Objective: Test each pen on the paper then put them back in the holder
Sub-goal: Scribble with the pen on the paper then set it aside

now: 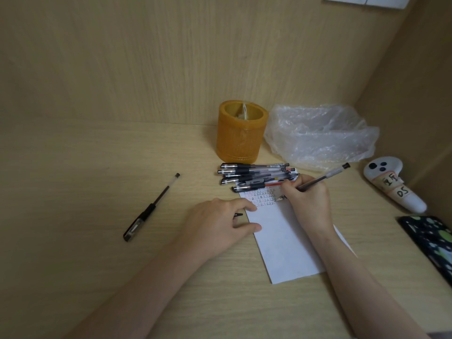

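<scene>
Setting: we take it for a study desk nook | wood-grain desk (97, 155) walled by matching panels (171, 57) | pen holder (241, 132), paper (281, 241), phone (430, 241)

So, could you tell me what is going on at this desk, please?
A person is testing pens. The right hand grips a pen with its tip on the paper, where rows of marks show. The left hand rests on the paper's edge. A bundle of pens lies before the orange holder; one capped pen lies apart.
</scene>
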Tool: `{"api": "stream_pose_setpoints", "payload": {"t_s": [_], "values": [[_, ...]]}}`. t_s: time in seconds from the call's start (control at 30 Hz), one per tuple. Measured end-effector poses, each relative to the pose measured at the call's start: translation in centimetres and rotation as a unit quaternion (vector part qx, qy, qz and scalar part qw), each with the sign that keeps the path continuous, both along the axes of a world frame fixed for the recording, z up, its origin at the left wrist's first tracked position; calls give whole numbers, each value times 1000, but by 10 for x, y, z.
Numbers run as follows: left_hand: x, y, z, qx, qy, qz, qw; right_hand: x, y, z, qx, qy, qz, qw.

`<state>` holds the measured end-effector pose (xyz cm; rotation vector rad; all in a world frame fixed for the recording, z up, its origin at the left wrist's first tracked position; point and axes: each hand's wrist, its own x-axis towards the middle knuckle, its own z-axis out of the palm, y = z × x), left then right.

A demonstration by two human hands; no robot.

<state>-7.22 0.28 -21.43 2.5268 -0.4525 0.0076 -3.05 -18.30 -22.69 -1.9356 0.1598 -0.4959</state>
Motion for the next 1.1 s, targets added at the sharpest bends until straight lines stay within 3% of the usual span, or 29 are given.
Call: {"api": "stream_pose_setpoints", "payload": {"t_s": [1.1], "values": [[0,0,0,3,0,-1,1000,0,-2,-1,28,3,-3,1000]]}}
